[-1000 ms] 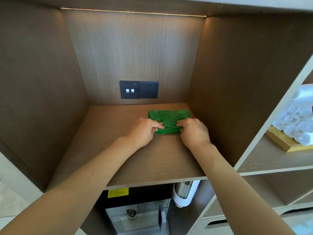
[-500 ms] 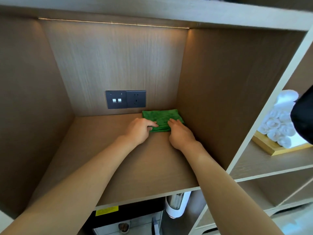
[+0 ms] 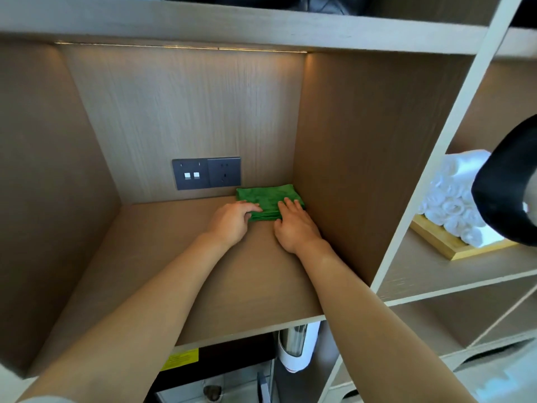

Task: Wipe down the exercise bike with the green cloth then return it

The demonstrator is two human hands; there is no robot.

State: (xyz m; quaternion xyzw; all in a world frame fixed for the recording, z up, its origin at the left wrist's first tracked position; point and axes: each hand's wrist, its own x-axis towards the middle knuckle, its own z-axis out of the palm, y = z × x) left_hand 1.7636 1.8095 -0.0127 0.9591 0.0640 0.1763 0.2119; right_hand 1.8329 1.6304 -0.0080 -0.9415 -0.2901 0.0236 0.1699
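The green cloth (image 3: 268, 197) lies folded flat in the back right corner of a wooden shelf niche (image 3: 162, 257), against the right wall. My left hand (image 3: 231, 221) rests at the cloth's near left edge, its fingers lying over the folded layers. My right hand (image 3: 293, 225) lies flat with straight fingers on the cloth's near right part. The exercise bike is out of sight.
A dark switch and socket plate (image 3: 206, 173) sits on the back wall left of the cloth. Rolled white towels (image 3: 453, 205) on a wooden tray (image 3: 444, 245) fill the neighbouring shelf. A dark object (image 3: 511, 184) blocks the right edge. A white dispenser (image 3: 296, 350) hangs below.
Both hands have slid the cloth deeper into the back right corner. My right hand has flattened out on it. The camera has pulled back and tilted up.
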